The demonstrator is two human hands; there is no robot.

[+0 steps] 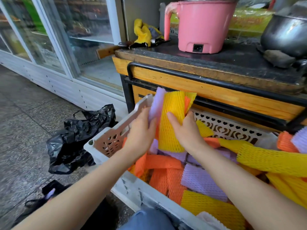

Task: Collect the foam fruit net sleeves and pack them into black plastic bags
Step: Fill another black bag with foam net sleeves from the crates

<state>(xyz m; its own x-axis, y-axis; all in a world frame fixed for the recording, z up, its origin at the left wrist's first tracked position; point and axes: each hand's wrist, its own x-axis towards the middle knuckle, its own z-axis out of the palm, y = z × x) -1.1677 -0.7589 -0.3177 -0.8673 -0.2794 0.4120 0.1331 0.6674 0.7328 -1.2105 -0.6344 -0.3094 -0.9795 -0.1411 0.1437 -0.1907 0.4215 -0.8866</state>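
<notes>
Fingers of the left hand [141, 131] pinch a purple sleeve [157, 103]; the right hand [186, 130] grips a yellow sleeve [171, 113] beside it, both upright above the white crate [132, 183]; the crate holds loose sleeves [166, 163], orange, purple and yellow; a crumpled black bag [74, 140] lies on the floor [25, 113] beside it.

No lettering can be read on anything here.

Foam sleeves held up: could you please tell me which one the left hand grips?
The lilac sleeve, leftmost, in the left hand; the right hand holds the yellow sleeve beside it.
</notes>
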